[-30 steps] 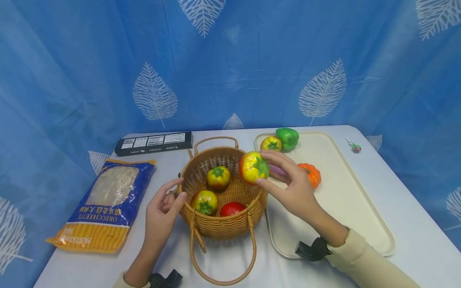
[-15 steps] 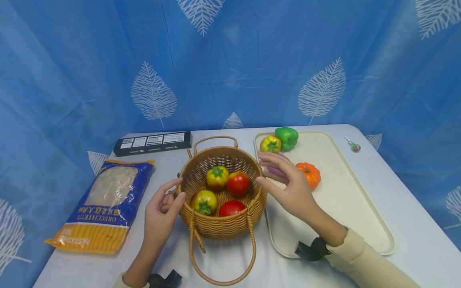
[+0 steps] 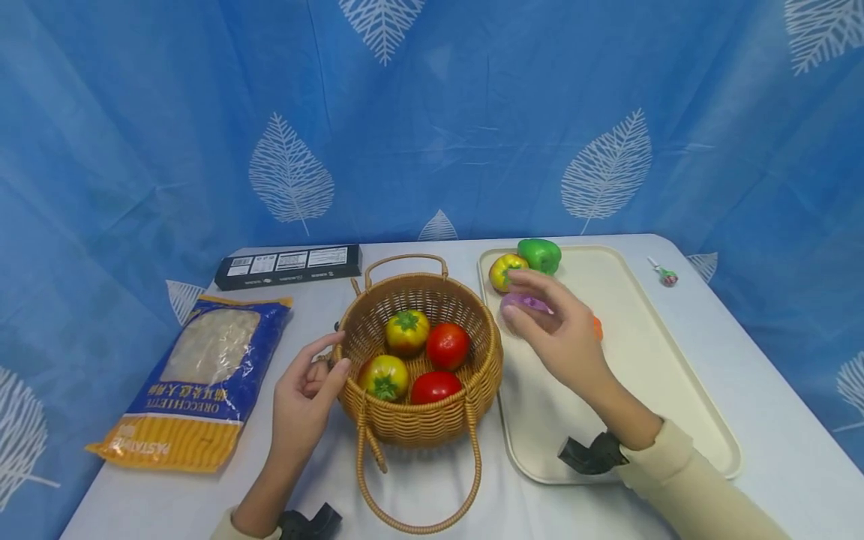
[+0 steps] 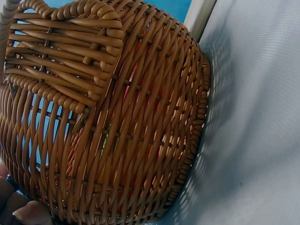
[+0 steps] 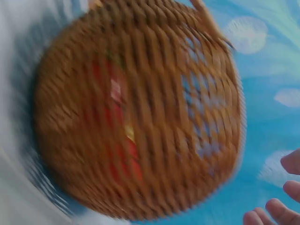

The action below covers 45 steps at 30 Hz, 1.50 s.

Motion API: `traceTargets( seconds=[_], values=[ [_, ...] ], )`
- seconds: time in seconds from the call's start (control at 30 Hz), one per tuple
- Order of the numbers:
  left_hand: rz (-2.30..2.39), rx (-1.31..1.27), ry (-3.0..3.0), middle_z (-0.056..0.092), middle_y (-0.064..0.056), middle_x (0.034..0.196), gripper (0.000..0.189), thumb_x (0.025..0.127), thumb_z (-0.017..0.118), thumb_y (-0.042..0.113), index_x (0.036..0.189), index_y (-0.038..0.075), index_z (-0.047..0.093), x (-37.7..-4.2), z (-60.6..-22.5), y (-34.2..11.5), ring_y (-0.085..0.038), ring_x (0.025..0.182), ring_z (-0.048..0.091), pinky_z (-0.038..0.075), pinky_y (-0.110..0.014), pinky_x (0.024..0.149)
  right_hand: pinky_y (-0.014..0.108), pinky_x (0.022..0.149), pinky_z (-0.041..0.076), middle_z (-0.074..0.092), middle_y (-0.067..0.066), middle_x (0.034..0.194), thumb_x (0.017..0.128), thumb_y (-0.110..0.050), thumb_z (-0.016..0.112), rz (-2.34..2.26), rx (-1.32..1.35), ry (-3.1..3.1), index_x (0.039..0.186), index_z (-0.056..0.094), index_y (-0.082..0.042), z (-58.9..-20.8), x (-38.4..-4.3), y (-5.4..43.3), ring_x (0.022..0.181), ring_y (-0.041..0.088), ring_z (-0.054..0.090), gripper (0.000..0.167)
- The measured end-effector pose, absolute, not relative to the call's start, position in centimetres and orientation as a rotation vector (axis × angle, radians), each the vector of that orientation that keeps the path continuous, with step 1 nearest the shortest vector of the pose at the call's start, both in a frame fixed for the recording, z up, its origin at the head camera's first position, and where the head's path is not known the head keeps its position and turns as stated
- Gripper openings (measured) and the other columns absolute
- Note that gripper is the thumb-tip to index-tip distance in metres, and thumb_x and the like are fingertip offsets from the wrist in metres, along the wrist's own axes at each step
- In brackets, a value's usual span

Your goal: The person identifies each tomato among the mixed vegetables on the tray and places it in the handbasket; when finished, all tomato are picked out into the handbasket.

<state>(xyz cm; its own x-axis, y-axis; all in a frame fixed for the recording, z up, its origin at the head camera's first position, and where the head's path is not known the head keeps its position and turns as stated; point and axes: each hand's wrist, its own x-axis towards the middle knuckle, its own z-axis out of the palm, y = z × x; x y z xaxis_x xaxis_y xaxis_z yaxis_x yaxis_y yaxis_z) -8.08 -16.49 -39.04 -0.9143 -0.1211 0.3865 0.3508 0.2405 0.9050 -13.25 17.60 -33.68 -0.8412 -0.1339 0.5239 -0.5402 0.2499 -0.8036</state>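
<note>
A round wicker basket [image 3: 418,431] stands mid-table, its front handle folded down. Inside lie two yellow-green tomato-like fruits [image 3: 408,332] with green leafy tops and two red ones [image 3: 448,346]. My left hand [image 3: 302,397] holds the basket's left rim with thumb and forefinger; some of its fingertips [image 4: 32,213] show beside the weave in the left wrist view. Over the tray my right hand [image 3: 563,330] hovers with parted, bent fingers, nothing seen between them. Right by it is a purple vegetable [image 3: 526,303], partly hidden. The right wrist view is blurred.
A cream tray [image 3: 648,405] to the right bears a green pepper [image 3: 540,256], a yellow-red fruit [image 3: 506,271] and a mostly hidden orange pumpkin [image 3: 598,328]. Left lie a pasta bag [image 3: 196,382] and a black box [image 3: 290,267]. A lollipop [image 3: 664,275] lies far right.
My right hand let the yellow-red fruit go into the basket, where its red side now shows, then moved right over the tray toward the purple vegetable. My left hand stays at the rim.
</note>
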Motion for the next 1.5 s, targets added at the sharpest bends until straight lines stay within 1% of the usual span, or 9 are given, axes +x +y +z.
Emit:
traceTargets(
  seconds=[0.1,0.2,0.33,0.43,0.6,0.73,0.83,1.17,1.5],
  values=[
    [-1.721,-0.211,-2.143,0.033,-0.001,0.061,0.035,0.098,0.07,0.008,0.132,0.018,0.068,-8.1,-39.0,-16.5,-0.013,0.053,0.029,0.027,-0.028,0.044,0.027,0.095,0.051,0.061,0.01,0.135,0.094,0.0,0.072,1.603,0.558,-2.187,0.137,0.061,-0.005,-32.8,-14.1,18.7,0.123,0.024,0.06,0.045],
    [-1.723,-0.211,-2.144,0.032,-0.001,0.061,0.035,0.098,0.07,0.009,0.132,0.018,0.068,-8.1,-39.0,-16.5,-0.013,0.053,0.029,0.027,-0.028,0.044,0.026,0.096,0.051,0.061,0.007,0.136,0.095,-0.005,0.073,1.568,0.518,-2.248,0.137,0.062,-0.007,-31.9,-15.3,19.7,0.125,0.022,0.059,0.044],
    [-1.7,-0.226,-2.151,0.031,-0.001,0.061,0.035,0.098,0.07,0.009,0.132,0.016,0.067,-8.2,-39.1,-16.7,-0.012,0.053,0.028,0.027,-0.027,0.044,0.033,0.099,0.05,0.06,0.002,0.137,0.096,-0.017,0.074,1.485,0.477,-2.387,0.137,0.062,-0.01,-30.9,-17.4,20.6,0.126,0.018,0.057,0.043],
    [-1.692,-0.237,-2.156,0.03,-0.001,0.061,0.036,0.097,0.07,0.008,0.132,0.015,0.067,-8.3,-39.2,-16.7,-0.012,0.053,0.028,0.027,-0.027,0.044,0.04,0.101,0.049,0.06,0.003,0.137,0.097,-0.027,0.074,1.415,0.425,-2.511,0.137,0.062,-0.013,-30.4,-19.1,21.0,0.128,0.021,0.057,0.044],
    [-1.705,-0.237,-2.152,0.031,-0.001,0.061,0.036,0.097,0.07,0.007,0.132,0.014,0.067,-8.3,-39.2,-16.8,-0.012,0.053,0.028,0.027,-0.027,0.044,0.049,0.102,0.048,0.058,0.009,0.141,0.097,-0.035,0.073,1.261,0.391,-2.757,0.139,0.06,-0.014,-29.9,-21.5,21.3,0.13,0.032,0.056,0.049],
    [-1.707,-0.236,-2.15,0.03,-0.001,0.061,0.036,0.097,0.07,0.007,0.132,0.015,0.067,-8.3,-39.2,-16.8,-0.012,0.053,0.028,0.027,-0.027,0.044,0.056,0.099,0.049,0.054,0.014,0.145,0.097,-0.036,0.072,1.104,0.425,-2.926,0.142,0.058,-0.014,-29.7,-23.4,21.7,0.132,0.038,0.053,0.052],
    [-1.703,-0.235,-2.153,0.031,-0.001,0.061,0.036,0.097,0.07,0.008,0.132,0.015,0.067,-8.3,-39.3,-16.8,-0.012,0.053,0.028,0.027,-0.026,0.044,0.059,0.098,0.048,0.054,0.017,0.145,0.097,-0.034,0.073,1.008,0.464,-2.996,0.142,0.058,-0.012,-29.9,-24.9,22.1,0.131,0.04,0.054,0.053],
    [-1.715,-0.226,-2.158,0.032,-0.002,0.062,0.036,0.097,0.07,0.008,0.132,0.016,0.067,-8.3,-39.2,-16.7,-0.012,0.053,0.029,0.027,-0.027,0.044,0.058,0.103,0.045,0.056,0.017,0.143,0.096,-0.03,0.073,1.007,0.407,-3.092,0.141,0.059,-0.009,-31.6,-28.1,22.5,0.131,0.038,0.053,0.052],
    [-1.722,-0.231,-2.145,0.032,-0.001,0.061,0.036,0.097,0.07,0.008,0.132,0.016,0.068,-8.2,-39.1,-16.6,-0.012,0.052,0.029,0.026,-0.028,0.043,0.056,0.102,0.045,0.055,0.023,0.142,0.095,-0.028,0.074,1.006,0.434,-3.144,0.139,0.059,-0.007,-32.8,-29.2,21.7,0.129,0.041,0.054,0.051]
  ],
)
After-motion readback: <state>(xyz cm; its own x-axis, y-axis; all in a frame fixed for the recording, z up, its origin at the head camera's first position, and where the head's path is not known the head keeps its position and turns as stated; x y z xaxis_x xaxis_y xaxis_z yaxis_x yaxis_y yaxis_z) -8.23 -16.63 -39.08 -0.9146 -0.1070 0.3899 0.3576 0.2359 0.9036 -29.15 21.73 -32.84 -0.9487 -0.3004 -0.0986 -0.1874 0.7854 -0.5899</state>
